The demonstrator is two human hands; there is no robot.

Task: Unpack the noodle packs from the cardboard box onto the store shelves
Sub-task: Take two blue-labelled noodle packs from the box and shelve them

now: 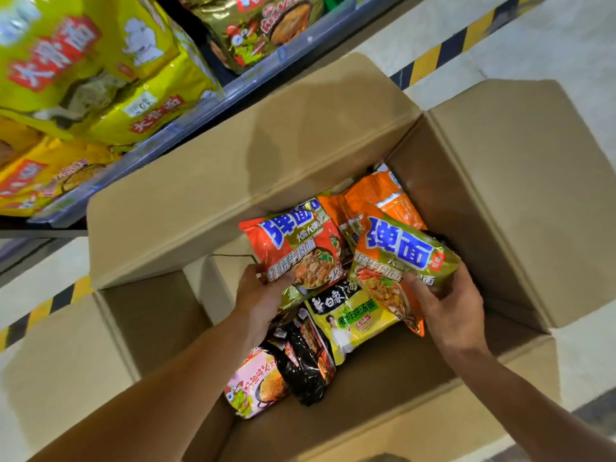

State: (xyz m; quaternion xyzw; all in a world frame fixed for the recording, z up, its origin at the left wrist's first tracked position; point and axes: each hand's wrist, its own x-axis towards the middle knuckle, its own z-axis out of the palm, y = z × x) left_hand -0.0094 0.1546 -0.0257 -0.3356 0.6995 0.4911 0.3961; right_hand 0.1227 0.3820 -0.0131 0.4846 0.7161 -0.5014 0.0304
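Both arms reach into the open cardboard box (pixel 333 135). The left hand (pixel 258 295) grasps one red noodle pack (pixel 296 248), and the right hand (pixel 446 298) grasps a second one (pixel 396 261) (same design). Other packs lie below them in the box. Beyond, the shelf (pixel 186 128) holds yellow packs (pixel 83 61).

Pale floor (pixel 550 38), apparently yellow-black striped.
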